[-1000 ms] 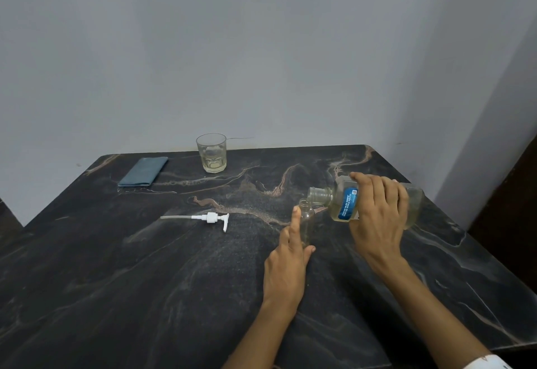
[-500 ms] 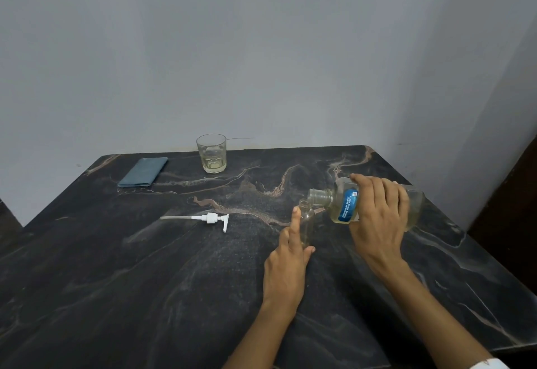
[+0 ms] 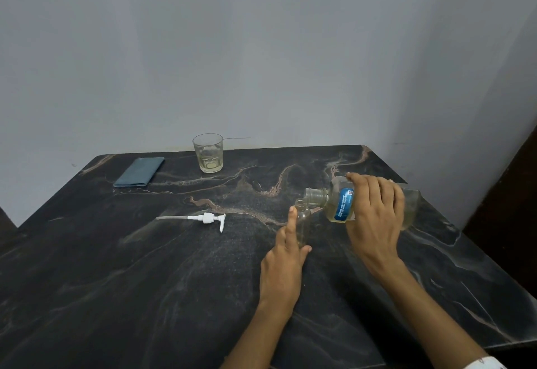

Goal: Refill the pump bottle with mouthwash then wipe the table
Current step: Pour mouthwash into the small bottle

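A small clear pump bottle [image 3: 303, 223] stands upright and uncapped on the dark marble table [image 3: 145, 281]. My left hand [image 3: 286, 258] holds it from the near side, index finger up along its wall. My right hand [image 3: 374, 217] grips a large clear mouthwash bottle [image 3: 340, 204] with a blue label and pale yellow liquid. That bottle is tipped almost level, its open mouth just above the small bottle's neck. The white pump head [image 3: 203, 219] with its tube lies on the table to the left. A folded blue-grey cloth [image 3: 139, 171] lies at the back left.
A drinking glass [image 3: 208, 152] with a little pale liquid stands at the back edge near the wall. The table's right edge runs close behind the mouthwash bottle. A dark door frame [image 3: 511, 194] stands at the far right.
The mouthwash bottle has tipped slightly further toward the small bottle's neck. Both hands keep their places.
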Action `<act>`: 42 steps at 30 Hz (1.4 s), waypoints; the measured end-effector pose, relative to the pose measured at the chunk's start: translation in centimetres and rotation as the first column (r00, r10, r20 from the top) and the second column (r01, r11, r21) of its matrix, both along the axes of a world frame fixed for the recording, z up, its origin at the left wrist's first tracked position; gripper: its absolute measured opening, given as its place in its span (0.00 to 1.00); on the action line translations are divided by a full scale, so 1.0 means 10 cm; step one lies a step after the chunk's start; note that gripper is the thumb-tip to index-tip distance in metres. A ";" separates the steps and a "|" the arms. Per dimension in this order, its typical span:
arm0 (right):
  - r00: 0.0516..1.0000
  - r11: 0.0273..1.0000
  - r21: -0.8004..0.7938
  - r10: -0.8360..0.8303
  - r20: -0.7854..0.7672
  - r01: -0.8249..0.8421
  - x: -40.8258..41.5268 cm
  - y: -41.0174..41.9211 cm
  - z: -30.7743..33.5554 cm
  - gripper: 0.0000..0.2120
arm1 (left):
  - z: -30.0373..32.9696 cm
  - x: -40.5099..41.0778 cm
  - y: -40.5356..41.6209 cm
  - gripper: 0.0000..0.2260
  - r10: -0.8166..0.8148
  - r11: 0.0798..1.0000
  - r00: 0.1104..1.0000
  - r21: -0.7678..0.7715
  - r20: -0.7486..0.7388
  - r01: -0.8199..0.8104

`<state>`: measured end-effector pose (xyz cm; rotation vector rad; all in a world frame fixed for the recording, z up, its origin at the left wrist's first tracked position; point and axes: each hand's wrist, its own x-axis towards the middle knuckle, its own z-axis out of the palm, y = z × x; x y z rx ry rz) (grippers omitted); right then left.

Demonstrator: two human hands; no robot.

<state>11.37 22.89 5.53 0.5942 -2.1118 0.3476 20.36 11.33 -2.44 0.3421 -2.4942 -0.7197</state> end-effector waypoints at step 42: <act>1.000 1.000 0.000 0.004 -0.003 -0.004 -0.01 0.00 0.05 0.37 | 0.02 0.00 0.00 0.40 0.004 1.000 1.000 -0.009 0.014 -0.003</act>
